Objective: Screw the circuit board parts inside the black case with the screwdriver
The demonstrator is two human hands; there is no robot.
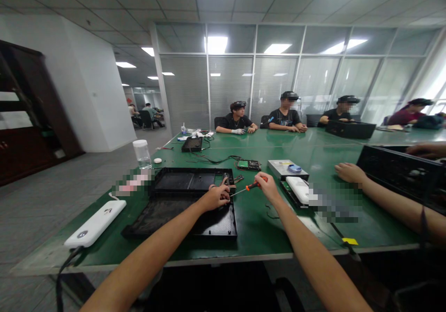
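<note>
Head camera: the right hand [267, 186] has its fingers wrapped around a screwdriver [248, 188], tip beside the curled fingers of the left hand [219, 197], over the right side of a black case [163, 214] on the green table [258, 230]. What the left pinches, I cannot tell. The step looks like screwdriver work, calling for a steady tip.

A bare strip of green tabletop [254, 237] between the black case [163, 209] and the right forearm [304, 237] gives a way in from the near edge, past thin wires [272, 212]. Farther in, the screwdriver [256, 184] bars it, while a silver box [280, 167], white device [297, 189] and neighbour's arm [390, 202] crowd the right.
</note>
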